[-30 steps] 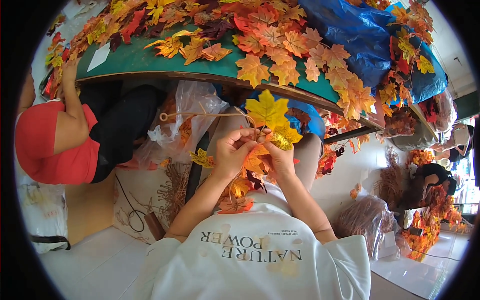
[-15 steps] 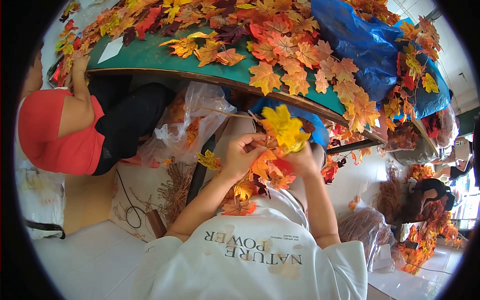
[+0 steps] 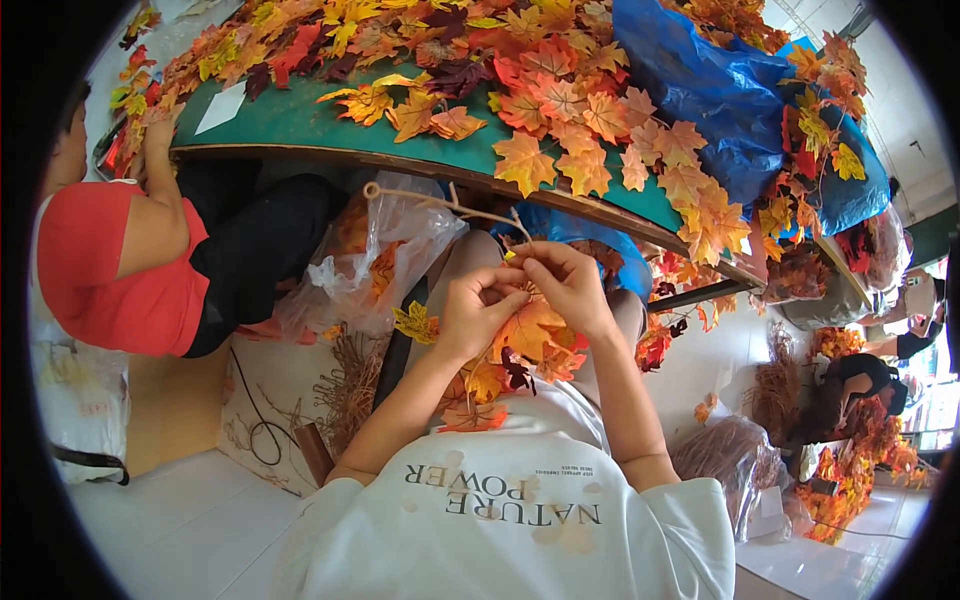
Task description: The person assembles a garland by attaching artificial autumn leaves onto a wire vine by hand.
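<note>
While the orange artificial leaf [image 3: 527,330] was held low in front of the torso, just below the near edge of the green bench [image 3: 300,120], it was pinched from both sides. The left hand [image 3: 475,312] was seen with its grip pressed together on the upper edge of the leaf, the fingertips bent inward towards the other hand. The right hand [image 3: 568,285] was placed just beside it, touching it, with its grip closed on the same spot, where a thin pale stem [image 3: 440,200] ran up and to the left and ended in a small loop. Whether the stem was caught by one grip or by both could not be told. More leaves, a cluster of orange, yellow and dark red ones [image 3: 500,385], were hung below the hands against the white shirt [image 3: 520,520]. A single yellow leaf [image 3: 416,322] was seen just to the left of the left wrist.

The bench top was covered with loose maple-shaped leaves [image 3: 560,120] in orange, red and yellow, and a blue plastic bag [image 3: 700,90] was laid on its right part. A clear plastic bag [image 3: 370,260] with leaves inside was hung under the bench edge. At the left, another person in a red top [image 3: 110,270] was seated, one hand raised to the bench. Bundles of brown twigs [image 3: 350,390] were stood on the floor.
</note>
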### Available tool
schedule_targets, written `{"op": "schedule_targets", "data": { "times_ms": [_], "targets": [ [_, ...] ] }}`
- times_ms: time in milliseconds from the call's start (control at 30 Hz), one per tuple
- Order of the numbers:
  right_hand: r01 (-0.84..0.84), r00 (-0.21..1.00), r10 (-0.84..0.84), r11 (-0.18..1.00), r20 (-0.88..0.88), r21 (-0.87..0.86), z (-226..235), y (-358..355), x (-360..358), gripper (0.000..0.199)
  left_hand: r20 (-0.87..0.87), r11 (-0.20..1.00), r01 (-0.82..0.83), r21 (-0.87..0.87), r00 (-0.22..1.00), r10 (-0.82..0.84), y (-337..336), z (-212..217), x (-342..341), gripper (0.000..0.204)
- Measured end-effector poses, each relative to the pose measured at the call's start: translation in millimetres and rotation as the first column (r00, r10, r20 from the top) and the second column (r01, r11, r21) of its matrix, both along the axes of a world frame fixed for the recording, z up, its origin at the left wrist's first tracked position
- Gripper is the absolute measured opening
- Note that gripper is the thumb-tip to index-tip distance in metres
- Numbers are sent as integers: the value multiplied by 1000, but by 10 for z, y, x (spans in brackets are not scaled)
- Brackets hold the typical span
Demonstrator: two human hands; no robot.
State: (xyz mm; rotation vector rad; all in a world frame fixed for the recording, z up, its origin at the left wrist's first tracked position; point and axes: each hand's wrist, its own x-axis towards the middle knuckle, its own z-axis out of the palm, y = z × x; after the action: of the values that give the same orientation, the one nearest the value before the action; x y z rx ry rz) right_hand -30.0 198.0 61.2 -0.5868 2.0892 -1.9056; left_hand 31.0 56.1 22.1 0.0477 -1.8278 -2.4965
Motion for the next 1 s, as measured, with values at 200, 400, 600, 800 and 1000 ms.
{"op": "schedule_targets", "data": {
  "times_ms": [200,400,600,800,1000],
  "targets": [
    [43,985,-17,988,169,-150,-101,171,-110,17,-139,961,50,-273,986,-91,19,185,-6,48],
    [97,992,-80,978,96,-183,-103,136,-18,20,-184,959,-6,-284,982,-49,12,191,0,38],
    [373,703,-139,907,-697,195,-196,54,194,26,-219,963,-214,-163,960,176,-110,141,-48,21],
    [414,561,42,850,-826,324,-323,-123,390,27,-89,972,-228,64,968,233,-85,101,3,10],
    [270,708,-43,939,-705,214,-90,-32,73,20,-3,896,-284,342,953,303,-267,-174,-78,12]
  ]
}}
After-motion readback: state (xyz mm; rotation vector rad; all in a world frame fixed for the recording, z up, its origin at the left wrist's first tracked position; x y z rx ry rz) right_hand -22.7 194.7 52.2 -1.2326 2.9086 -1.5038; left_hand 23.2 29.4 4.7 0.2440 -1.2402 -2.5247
